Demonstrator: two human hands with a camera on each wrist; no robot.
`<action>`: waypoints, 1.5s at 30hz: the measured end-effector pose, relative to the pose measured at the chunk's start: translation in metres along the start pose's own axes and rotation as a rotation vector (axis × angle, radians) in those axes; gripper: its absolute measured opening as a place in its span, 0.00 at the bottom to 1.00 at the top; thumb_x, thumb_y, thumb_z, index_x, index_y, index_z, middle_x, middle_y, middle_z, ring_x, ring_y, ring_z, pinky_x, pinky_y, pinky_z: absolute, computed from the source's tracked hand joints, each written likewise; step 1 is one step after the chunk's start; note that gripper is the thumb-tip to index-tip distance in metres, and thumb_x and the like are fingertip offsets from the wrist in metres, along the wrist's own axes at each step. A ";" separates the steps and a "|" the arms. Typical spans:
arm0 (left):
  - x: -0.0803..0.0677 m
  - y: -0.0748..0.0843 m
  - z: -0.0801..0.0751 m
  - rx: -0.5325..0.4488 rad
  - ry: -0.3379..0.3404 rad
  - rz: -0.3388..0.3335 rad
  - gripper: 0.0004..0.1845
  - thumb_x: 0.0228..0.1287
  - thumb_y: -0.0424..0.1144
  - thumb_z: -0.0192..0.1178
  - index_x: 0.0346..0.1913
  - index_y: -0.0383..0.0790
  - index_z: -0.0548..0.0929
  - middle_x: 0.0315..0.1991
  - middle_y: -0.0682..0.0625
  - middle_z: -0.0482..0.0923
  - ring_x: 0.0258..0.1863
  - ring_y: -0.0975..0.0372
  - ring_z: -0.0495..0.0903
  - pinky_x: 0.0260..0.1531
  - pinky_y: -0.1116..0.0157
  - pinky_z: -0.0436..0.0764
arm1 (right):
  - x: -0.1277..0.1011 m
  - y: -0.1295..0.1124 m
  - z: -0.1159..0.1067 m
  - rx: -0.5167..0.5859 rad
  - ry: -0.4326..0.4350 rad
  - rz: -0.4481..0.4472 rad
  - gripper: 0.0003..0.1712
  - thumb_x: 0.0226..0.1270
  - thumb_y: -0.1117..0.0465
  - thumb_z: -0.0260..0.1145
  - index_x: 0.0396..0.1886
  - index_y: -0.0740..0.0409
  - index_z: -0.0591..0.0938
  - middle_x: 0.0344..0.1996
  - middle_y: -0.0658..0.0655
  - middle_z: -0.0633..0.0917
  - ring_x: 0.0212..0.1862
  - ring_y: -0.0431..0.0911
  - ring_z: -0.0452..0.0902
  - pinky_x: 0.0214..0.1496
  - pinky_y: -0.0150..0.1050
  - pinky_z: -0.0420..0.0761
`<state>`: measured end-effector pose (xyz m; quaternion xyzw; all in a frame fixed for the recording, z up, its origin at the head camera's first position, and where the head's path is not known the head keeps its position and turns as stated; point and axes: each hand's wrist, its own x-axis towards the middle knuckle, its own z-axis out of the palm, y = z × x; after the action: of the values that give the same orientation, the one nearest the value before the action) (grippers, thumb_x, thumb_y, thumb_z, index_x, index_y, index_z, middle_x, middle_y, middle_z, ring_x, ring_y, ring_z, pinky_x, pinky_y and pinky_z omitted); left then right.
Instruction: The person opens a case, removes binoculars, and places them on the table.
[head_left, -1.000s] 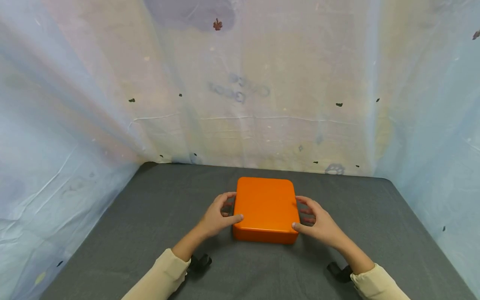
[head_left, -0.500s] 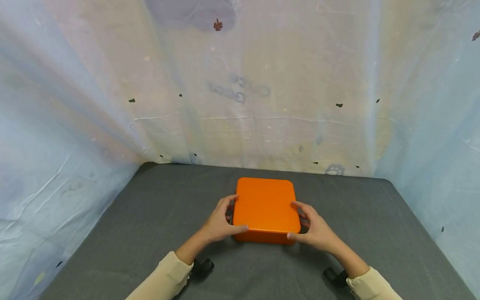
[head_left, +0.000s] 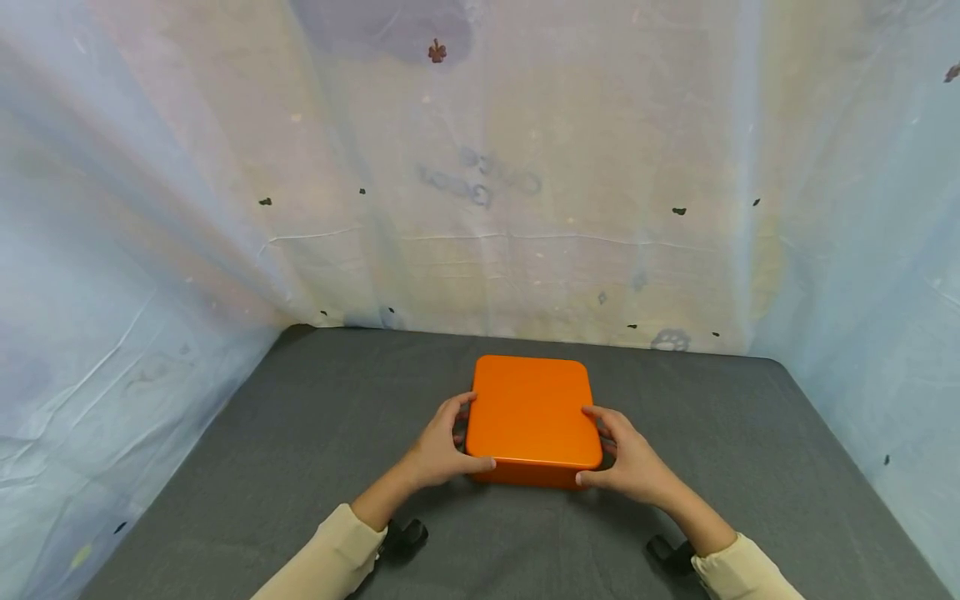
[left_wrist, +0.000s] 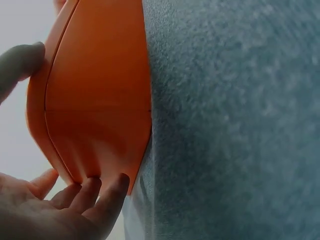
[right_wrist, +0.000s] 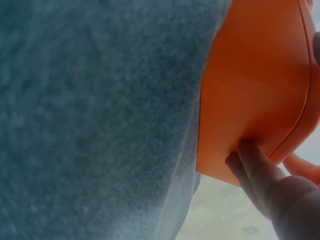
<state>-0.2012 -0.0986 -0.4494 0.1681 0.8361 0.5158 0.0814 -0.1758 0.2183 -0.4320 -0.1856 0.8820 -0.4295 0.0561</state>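
Note:
A flat orange box with rounded corners lies on the grey cloth-covered table. My left hand grips its left side, thumb on the near left corner and fingers curled against the side wall. My right hand grips the right side the same way. The left wrist view shows the box resting on the cloth, with my left hand's fingers on its lower edge and the thumb on the lid edge. In the right wrist view the box has a right-hand finger pressed on its side wall.
Pale, stained plastic sheeting closes off the table at the back and on both sides. Black wrist mounts sit under both beige sleeves. Bare grey cloth surrounds the box.
Both hands have drawn in from beside the box and closed on its sides; the thumbs now sit on the near corners. The box has hardly shifted.

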 end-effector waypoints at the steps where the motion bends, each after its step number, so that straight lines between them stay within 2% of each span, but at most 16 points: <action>1: 0.000 0.000 0.000 0.007 -0.005 -0.001 0.53 0.46 0.46 0.77 0.74 0.48 0.56 0.73 0.45 0.55 0.68 0.51 0.64 0.60 0.50 0.74 | 0.000 0.001 0.000 -0.010 0.002 -0.006 0.54 0.48 0.56 0.79 0.72 0.63 0.60 0.69 0.71 0.59 0.66 0.69 0.64 0.61 0.54 0.75; 7: 0.000 -0.003 0.000 0.048 -0.035 0.019 0.56 0.43 0.42 0.78 0.74 0.48 0.55 0.74 0.45 0.51 0.71 0.52 0.59 0.61 0.51 0.73 | 0.002 0.002 0.002 -0.069 0.021 -0.024 0.54 0.48 0.58 0.79 0.71 0.63 0.61 0.68 0.71 0.62 0.64 0.67 0.67 0.57 0.51 0.78; 13: -0.001 -0.005 0.000 0.022 -0.028 0.043 0.55 0.44 0.38 0.78 0.74 0.48 0.56 0.75 0.45 0.52 0.71 0.49 0.60 0.61 0.49 0.73 | 0.004 -0.002 0.001 -0.073 0.010 -0.013 0.54 0.48 0.59 0.79 0.72 0.65 0.60 0.67 0.70 0.63 0.62 0.66 0.70 0.52 0.44 0.82; 26: -0.002 -0.001 0.000 0.009 -0.014 0.037 0.55 0.43 0.36 0.78 0.75 0.46 0.56 0.77 0.46 0.49 0.71 0.48 0.61 0.59 0.51 0.76 | 0.004 -0.005 -0.001 -0.049 -0.025 -0.013 0.53 0.51 0.59 0.77 0.72 0.68 0.59 0.69 0.72 0.59 0.64 0.65 0.67 0.53 0.42 0.82; 45: -0.003 -0.001 0.001 -0.034 -0.016 0.028 0.55 0.45 0.35 0.77 0.75 0.46 0.56 0.78 0.48 0.46 0.72 0.48 0.59 0.59 0.50 0.75 | 0.003 -0.010 0.001 -0.066 -0.048 0.009 0.52 0.53 0.61 0.76 0.73 0.69 0.58 0.71 0.75 0.54 0.66 0.67 0.63 0.56 0.52 0.79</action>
<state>-0.1981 -0.0992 -0.4514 0.1825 0.8240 0.5298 0.0837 -0.1753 0.2108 -0.4247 -0.1935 0.8949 -0.3956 0.0729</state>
